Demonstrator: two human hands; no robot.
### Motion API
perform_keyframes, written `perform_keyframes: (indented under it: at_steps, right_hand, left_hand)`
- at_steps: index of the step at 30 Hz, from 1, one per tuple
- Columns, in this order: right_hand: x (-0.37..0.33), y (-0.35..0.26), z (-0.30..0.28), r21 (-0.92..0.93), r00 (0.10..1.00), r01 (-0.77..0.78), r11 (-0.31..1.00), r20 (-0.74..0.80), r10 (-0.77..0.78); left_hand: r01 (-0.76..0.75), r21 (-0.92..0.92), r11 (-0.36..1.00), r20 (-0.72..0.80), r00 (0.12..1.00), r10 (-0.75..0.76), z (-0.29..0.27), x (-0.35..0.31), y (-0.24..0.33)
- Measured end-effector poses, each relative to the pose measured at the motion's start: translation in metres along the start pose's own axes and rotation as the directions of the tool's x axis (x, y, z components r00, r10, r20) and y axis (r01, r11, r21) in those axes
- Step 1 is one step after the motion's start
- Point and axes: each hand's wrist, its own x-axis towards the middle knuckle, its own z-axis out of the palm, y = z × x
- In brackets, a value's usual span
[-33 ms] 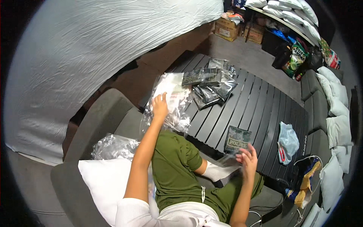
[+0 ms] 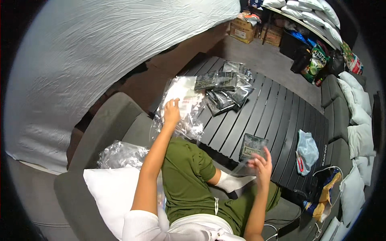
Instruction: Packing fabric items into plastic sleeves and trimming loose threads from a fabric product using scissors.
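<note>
My left hand [image 2: 172, 112] rests with fingers stretched over a pile of clear plastic bags [image 2: 185, 96] at the near left corner of the black slatted table. Between the fingers of my right hand [image 2: 262, 162] is a thin clear plastic bag [image 2: 243, 166], partly blurred. Just beyond it, a dark camouflage-patterned flat patch [image 2: 253, 146] with pale lettering lies near the table's front edge. The bag and fingertips overlap its lower part. Farther back, several similar dark items in clear wrapping [image 2: 227, 92] lie heaped beside the clear bags.
A light blue cloth-like bundle [image 2: 307, 150] with a red-handled tool [image 2: 299, 162] lies on the table's [image 2: 281, 116] right. Crumpled clear plastic [image 2: 120, 156] and a white pillow [image 2: 108, 193] are on the grey seat at left. An open blue-and-yellow packet [image 2: 327, 193] stands at lower right.
My right hand has shifted slightly up, its fingers now covering more of the patch's lower edge. The left hand has hardly moved on the plastic bags.
</note>
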Motion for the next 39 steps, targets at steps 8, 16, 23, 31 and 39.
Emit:
perform_keyframes:
  at_steps: [8, 16, 23, 31, 39]
  right_hand:
    - [0.078, 0.015, 0.165, -0.574, 0.626, 0.754, 0.319, 0.480, -0.614]
    - [0.142, 0.160, 0.213, -0.784, 0.764, 0.615, 0.087, 0.565, -0.312]
    - [0.144, 0.182, 0.204, -0.849, 0.822, 0.528, 0.005, 0.510, -0.252]
    - [0.140, 0.174, 0.206, -0.858, 0.849, 0.514, 0.011, 0.506, -0.150]
    - [0.136, 0.173, 0.203, -0.843, 0.818, 0.537, -0.023, 0.527, -0.231]
  left_hand:
    - [-0.192, -0.339, 0.921, 0.469, 0.814, 0.342, -0.003, -0.034, -0.023]
    - [0.060, -0.302, 0.951, 0.313, 0.949, 0.039, 0.005, -0.038, -0.025]
    - [-0.032, -0.520, 0.853, 0.634, 0.655, 0.411, 0.003, -0.036, -0.026]
    - [0.205, -0.192, 0.960, 0.607, 0.793, -0.048, 0.047, 0.010, -0.021]
    - [0.351, -0.135, 0.927, 0.069, 0.936, -0.344, 0.090, 0.033, -0.038]
